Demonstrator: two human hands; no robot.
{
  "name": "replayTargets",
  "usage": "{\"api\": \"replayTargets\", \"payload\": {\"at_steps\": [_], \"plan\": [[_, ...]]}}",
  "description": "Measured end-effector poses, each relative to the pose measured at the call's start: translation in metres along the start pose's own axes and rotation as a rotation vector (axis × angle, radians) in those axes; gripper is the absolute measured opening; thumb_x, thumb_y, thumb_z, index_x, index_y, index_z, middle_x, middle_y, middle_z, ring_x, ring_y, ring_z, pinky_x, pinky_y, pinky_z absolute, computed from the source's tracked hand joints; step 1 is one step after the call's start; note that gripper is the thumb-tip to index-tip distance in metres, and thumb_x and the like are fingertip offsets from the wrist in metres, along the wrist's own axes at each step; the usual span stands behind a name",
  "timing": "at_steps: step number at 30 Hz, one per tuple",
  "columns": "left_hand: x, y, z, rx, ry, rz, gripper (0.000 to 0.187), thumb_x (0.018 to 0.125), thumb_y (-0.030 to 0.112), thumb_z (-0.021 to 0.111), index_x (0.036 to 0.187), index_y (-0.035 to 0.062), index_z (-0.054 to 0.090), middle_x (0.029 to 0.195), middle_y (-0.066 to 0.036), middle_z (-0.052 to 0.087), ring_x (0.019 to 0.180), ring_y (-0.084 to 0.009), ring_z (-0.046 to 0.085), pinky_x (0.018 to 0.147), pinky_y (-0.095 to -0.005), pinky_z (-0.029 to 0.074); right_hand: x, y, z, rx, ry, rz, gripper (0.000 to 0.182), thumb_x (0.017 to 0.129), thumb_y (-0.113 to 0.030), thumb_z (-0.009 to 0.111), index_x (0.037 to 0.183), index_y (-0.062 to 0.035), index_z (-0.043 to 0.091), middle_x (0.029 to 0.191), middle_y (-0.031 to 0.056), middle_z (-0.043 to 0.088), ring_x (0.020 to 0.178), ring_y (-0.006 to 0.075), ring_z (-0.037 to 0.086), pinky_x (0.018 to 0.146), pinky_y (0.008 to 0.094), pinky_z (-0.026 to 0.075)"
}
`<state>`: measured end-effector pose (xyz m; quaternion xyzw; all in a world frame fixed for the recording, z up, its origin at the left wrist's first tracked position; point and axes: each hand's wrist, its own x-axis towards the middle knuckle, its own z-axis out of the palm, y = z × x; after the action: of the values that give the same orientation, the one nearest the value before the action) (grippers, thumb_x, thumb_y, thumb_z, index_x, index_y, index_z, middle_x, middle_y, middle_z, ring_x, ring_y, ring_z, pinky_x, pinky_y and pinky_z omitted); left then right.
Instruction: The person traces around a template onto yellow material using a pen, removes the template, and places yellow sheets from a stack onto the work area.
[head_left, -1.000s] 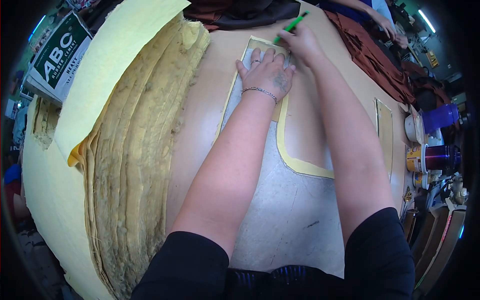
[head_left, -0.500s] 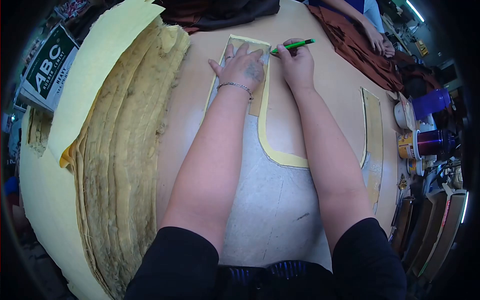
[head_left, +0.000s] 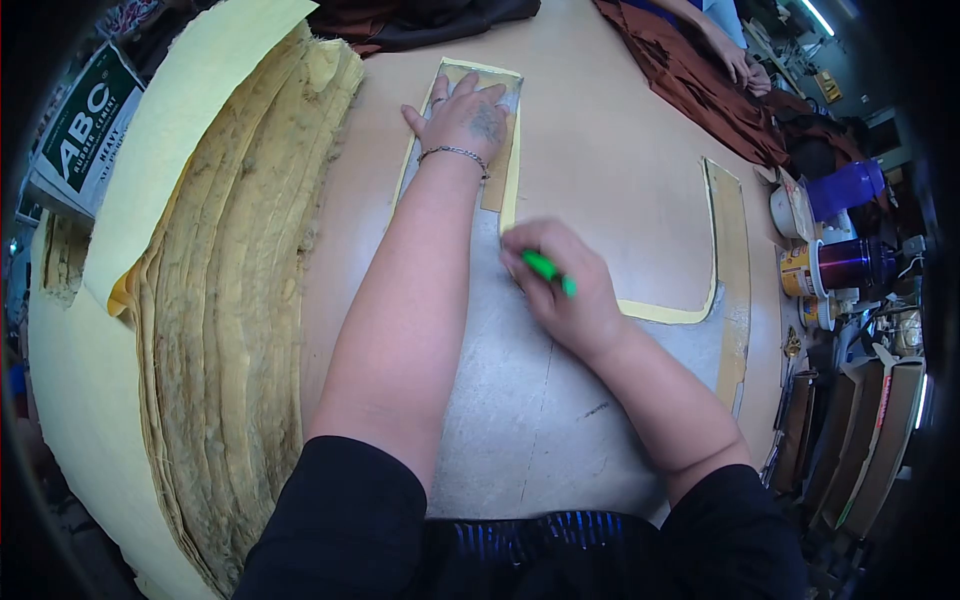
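My left hand (head_left: 468, 125) lies flat with fingers spread on the upper left arm of a grey U-shaped pattern piece (head_left: 500, 400). Tan patches and a pale yellow border (head_left: 512, 170) show along its edges. In my right hand (head_left: 570, 290) is a green pencil (head_left: 548, 270), held at the left inner curve of the pattern. Motion blurs that hand a little, and its fingers hide the pencil's tip. The pattern's right arm has a long tan strip (head_left: 733, 290) on it.
A thick stack of yellow sheets (head_left: 220, 300) stands left, beside a rubber cement can (head_left: 88, 130). Brown fabric (head_left: 690, 80) lies at the back right near another person's hands (head_left: 745, 72). Tubs (head_left: 800, 270) and a purple tumbler (head_left: 850, 265) line the right edge.
My right hand has moved down with the green pencil, from the top of the pattern's left arm to its inner curve. My left hand stays pressed on the pattern; the view has shifted slightly.
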<state>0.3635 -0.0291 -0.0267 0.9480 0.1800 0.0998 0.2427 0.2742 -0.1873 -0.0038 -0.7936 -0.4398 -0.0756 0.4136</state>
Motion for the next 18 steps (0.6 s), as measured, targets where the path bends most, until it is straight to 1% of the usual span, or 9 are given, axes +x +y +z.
{"api": "replayTargets", "payload": {"at_steps": [1,4,6,7,9,11,13,15,18], "plan": [[0.000,0.000,0.001,0.000,-0.001,0.000,0.032,0.082,0.031,0.043,0.114,0.0327,0.048,0.132,0.004,0.029,0.125,-0.0222,0.015,0.095,-0.0611,0.003,-0.007,-0.006,-0.005,-0.001,-0.034,-0.025,0.013,0.071,0.002,0.059,0.080,-0.0019,0.051,0.077,0.0114,0.055,0.071,0.0244,0.056,0.063,0.0282,0.045],[0.000,-0.001,0.000,0.016,-0.004,0.000,0.032,0.083,0.031,0.042,0.115,0.0324,0.047,0.132,0.004,0.029,0.125,-0.0221,0.015,0.095,-0.0608,0.003,-0.021,-0.011,-0.029,0.066,-0.211,-0.011,0.016,0.069,0.000,0.057,0.081,-0.0047,0.048,0.077,0.0107,0.052,0.073,0.0274,0.054,0.065,0.0337,0.044],[-0.002,0.001,-0.002,0.029,-0.010,0.002,0.032,0.083,0.032,0.041,0.115,0.0321,0.047,0.132,0.004,0.029,0.125,-0.0220,0.015,0.095,-0.0605,0.004,-0.007,-0.005,-0.044,0.147,-0.309,0.221,0.009,0.075,-0.004,0.055,0.081,-0.0030,0.049,0.076,0.0100,0.053,0.072,0.0238,0.055,0.067,0.0309,0.044],[-0.003,0.003,-0.001,0.028,-0.013,0.002,0.032,0.083,0.032,0.041,0.115,0.0320,0.047,0.132,0.004,0.028,0.125,-0.0221,0.015,0.095,-0.0605,0.004,0.008,0.004,-0.048,0.165,-0.296,0.293,0.011,0.078,-0.006,0.053,0.086,-0.0018,0.047,0.077,0.0080,0.054,0.073,0.0177,0.055,0.067,0.0285,0.044],[-0.002,0.003,-0.002,0.033,-0.005,0.005,0.032,0.084,0.032,0.040,0.115,0.0319,0.047,0.133,0.004,0.028,0.125,-0.0221,0.015,0.095,-0.0604,0.004,0.034,0.039,-0.029,0.475,0.076,0.416,0.014,0.079,-0.007,0.052,0.089,-0.0008,0.046,0.079,0.0065,0.054,0.072,0.0138,0.055,0.065,0.0268,0.044],[0.000,0.002,-0.002,0.019,-0.007,0.007,0.032,0.083,0.032,0.041,0.115,0.0316,0.047,0.133,0.004,0.028,0.125,-0.0225,0.016,0.095,-0.0606,0.004,0.066,0.072,-0.012,0.586,0.300,0.502,0.015,0.081,-0.009,0.052,0.091,-0.0004,0.045,0.080,0.0060,0.054,0.070,0.0128,0.055,0.062,0.0258,0.045],[0.000,0.000,-0.002,0.052,-0.015,0.006,0.033,0.083,0.033,0.040,0.116,0.0322,0.045,0.133,0.005,0.027,0.125,-0.0221,0.017,0.094,-0.0616,0.007,0.087,0.106,0.007,0.519,0.492,0.463,0.015,0.079,-0.010,0.054,0.089,0.0000,0.047,0.077,0.0069,0.055,0.067,0.0140,0.056,0.061,0.0265,0.045],[0.000,0.002,-0.002,0.114,-0.030,0.004,0.035,0.083,0.036,0.039,0.119,0.0337,0.042,0.133,0.005,0.027,0.125,-0.0211,0.019,0.093,-0.0632,0.014,0.107,0.125,0.012,0.375,0.493,0.412,0.015,0.078,-0.010,0.055,0.087,0.0002,0.048,0.075,0.0077,0.056,0.066,0.0148,0.056,0.061,0.0269,0.045],[0.001,0.001,0.000,0.129,-0.012,0.007,0.036,0.083,0.036,0.039,0.119,0.0338,0.042,0.133,0.005,0.027,0.124,-0.0203,0.019,0.093,-0.0632,0.013,0.117,0.135,0.022,0.262,0.497,0.357,0.013,0.077,-0.010,0.056,0.084,-0.0003,0.050,0.072,0.0088,0.058,0.066,0.0159,0.057,0.062,0.0274,0.045]]}}
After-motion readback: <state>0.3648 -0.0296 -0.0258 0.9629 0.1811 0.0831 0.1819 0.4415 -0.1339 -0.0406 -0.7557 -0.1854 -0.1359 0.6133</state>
